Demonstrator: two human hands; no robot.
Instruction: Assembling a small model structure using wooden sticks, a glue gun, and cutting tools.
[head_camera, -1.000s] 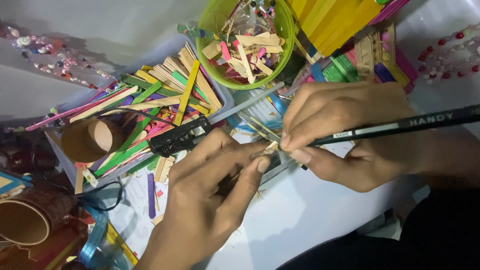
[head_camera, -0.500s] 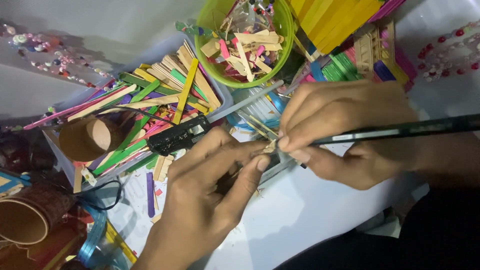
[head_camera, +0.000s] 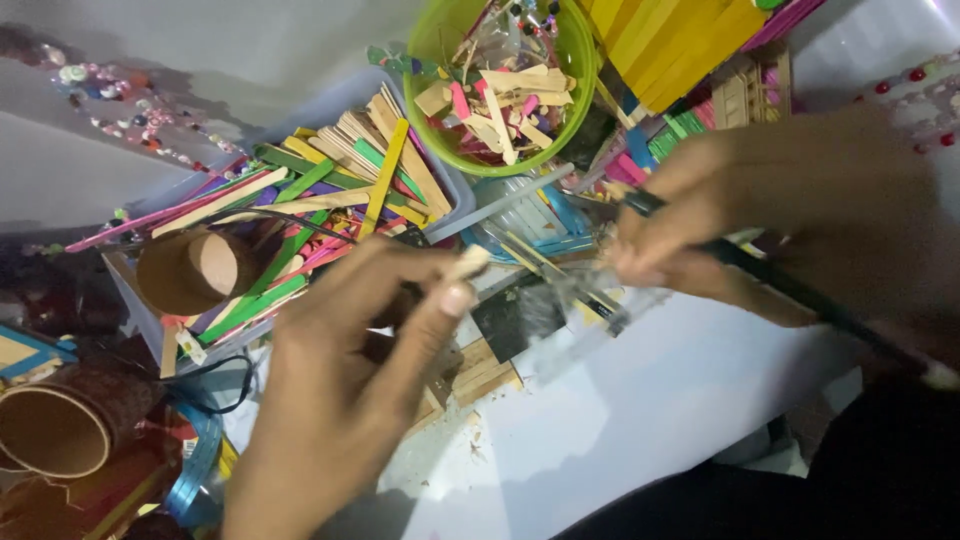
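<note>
Head view, from the left edge: a brown cardboard tube (head_camera: 55, 430) lies on its side, open end toward the camera, with a smaller cardboard cup (head_camera: 195, 270) above it resting among the coloured craft sticks (head_camera: 330, 190) that fill a clear plastic tray (head_camera: 135, 300). A row of small beads (head_camera: 120, 110) is scattered on the grey surface above the tray. Next comes the left hand (head_camera: 340, 390), fingers curled, thumb and forefinger pinching a short pale wooden stick piece (head_camera: 468, 262) by its end. Just beyond it a dark square piece (head_camera: 515, 318) lies on the white table (head_camera: 640, 420), with a clear ruler (head_camera: 590, 290) slanting across it; motion blur smears both. Above them a green bowl (head_camera: 570, 60) holds pale and pink stick offcuts. To the right, the right hand (head_camera: 800, 220) is closed around a black pencil (head_camera: 790, 290), its tip pointing toward the ruler. A stack of yellow sticks (head_camera: 670, 45) lies above that hand.
</note>
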